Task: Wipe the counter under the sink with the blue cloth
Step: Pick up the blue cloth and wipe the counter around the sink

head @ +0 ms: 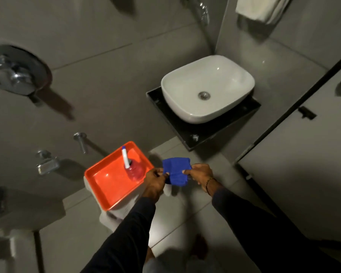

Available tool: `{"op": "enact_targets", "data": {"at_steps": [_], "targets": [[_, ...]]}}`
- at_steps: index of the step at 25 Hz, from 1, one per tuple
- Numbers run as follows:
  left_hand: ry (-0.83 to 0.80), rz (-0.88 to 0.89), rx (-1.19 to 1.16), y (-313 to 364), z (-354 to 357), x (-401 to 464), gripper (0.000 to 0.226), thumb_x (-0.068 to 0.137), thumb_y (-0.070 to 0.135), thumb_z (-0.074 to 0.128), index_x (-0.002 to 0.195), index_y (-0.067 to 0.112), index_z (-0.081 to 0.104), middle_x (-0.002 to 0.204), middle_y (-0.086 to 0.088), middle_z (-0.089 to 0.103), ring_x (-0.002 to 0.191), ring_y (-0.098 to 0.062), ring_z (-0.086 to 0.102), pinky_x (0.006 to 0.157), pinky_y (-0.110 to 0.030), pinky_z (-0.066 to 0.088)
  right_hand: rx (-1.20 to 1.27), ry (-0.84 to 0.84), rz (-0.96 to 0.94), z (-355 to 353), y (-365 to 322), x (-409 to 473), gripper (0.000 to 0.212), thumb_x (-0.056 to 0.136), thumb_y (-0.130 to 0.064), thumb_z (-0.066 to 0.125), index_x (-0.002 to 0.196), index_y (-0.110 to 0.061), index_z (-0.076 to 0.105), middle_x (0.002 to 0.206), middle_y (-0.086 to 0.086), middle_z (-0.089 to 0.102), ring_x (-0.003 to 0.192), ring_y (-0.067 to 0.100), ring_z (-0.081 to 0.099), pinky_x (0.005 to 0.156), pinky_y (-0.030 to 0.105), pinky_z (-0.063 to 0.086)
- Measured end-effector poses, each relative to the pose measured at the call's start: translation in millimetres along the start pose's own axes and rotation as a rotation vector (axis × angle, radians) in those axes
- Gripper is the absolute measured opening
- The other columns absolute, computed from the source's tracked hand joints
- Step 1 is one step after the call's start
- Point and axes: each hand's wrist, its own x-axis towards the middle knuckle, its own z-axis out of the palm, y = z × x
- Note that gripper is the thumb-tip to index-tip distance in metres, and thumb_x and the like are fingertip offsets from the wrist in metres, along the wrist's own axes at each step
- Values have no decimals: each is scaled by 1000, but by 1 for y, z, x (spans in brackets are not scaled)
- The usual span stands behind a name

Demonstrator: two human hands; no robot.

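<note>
Both hands meet at lower centre of the frame: the left hand (154, 179) pinches one edge of the blue cloth (176, 170) and the right hand (200, 174) pinches the opposite edge, holding it folded in the air above the floor, just right of the orange tray (98, 176). The wiping looks unstarted; the black counter (187, 134) under the white sink (207, 87) sits well apart, upper right. The cloth's long axis runs roughly up the frame, toward the counter.

Both arms wore long, dark, close-fitting sleeves reaching the wrists. The right hand (202, 173) carried a thin dark bracelet (210, 182) at its wrist; the left hand (155, 179) was bare.
</note>
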Motion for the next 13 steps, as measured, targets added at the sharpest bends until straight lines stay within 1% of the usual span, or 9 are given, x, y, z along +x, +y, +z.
{"op": "enact_targets", "data": {"at_steps": [1, 3, 4, 5, 7, 9, 11, 13], "targets": [[-24, 16, -18, 7, 20, -3, 16, 90, -2, 69, 105, -3, 65, 93, -16, 69, 75, -23, 65, 58, -15, 54, -6, 9, -10, -20, -1, 5, 19, 80, -25, 83, 88, -11, 74, 81, 2, 74, 72, 16, 66, 55, 22, 42], [-61, 37, 1, 27, 48, 2, 15, 91, 5, 69, 105, 1, 67, 96, -12, 73, 85, -26, 69, 67, -24, 55, 32, 38, -17, -48, -2, 19, 21, 81, -24, 81, 91, -8, 72, 77, 2, 67, 64, 13, 55, 51, 22, 39], [-62, 42, 36, 37, 59, 5, 15, 91, 8, 70, 105, 4, 68, 96, -10, 74, 88, -25, 71, 70, -25, 54, 53, 42, -23, -60, -4, 25, 23, 81, -24, 81, 93, -7, 72, 77, 3, 66, 62, 12, 52, 50, 22, 38], [-52, 48, 44, 45, 67, 7, 15, 90, 9, 70, 105, 6, 69, 95, -8, 74, 87, -22, 70, 69, -24, 52, 70, 41, -21, -67, -4, 32, 24, 82, -25, 81, 94, -6, 72, 78, 4, 65, 62, 12, 51, 50, 22, 38], [-22, 66, 69, 58, 83, 24, 15, 90, 9, 71, 105, 7, 70, 92, -6, 73, 84, -19, 68, 70, -22, 53, 110, 53, -4, -74, -9, 52, 24, 82, -25, 81, 93, -6, 73, 78, 4, 66, 63, 12, 53, 51, 22, 38], [-6, 56, 87, 67, 93, 44, 17, 90, 9, 70, 106, 8, 70, 97, -9, 74, 90, -23, 70, 81, -32, 58, 132, 68, 0, -74, -17, 73, 22, 81, -25, 81, 91, -7, 74, 77, 4, 68, 63, 12, 55, 52, 23, 39], [0, 48, 98, 72, 99, 67, 17, 90, 9, 70, 107, 8, 70, 102, -13, 75, 95, -26, 70, 89, -38, 59, 130, 94, -3, -68, -26, 93, 22, 81, -26, 81, 89, -7, 74, 78, 5, 71, 63, 13, 58, 51, 22, 41], [2, 20, 103, 75, 103, 94, 17, 91, 9, 69, 108, 8, 69, 104, -14, 74, 99, -28, 71, 88, -38, 58, 141, 125, -19, -61, -34, 116, 21, 81, -23, 82, 88, -5, 75, 81, 9, 74, 67, 16, 62, 52, 24, 46]]}}
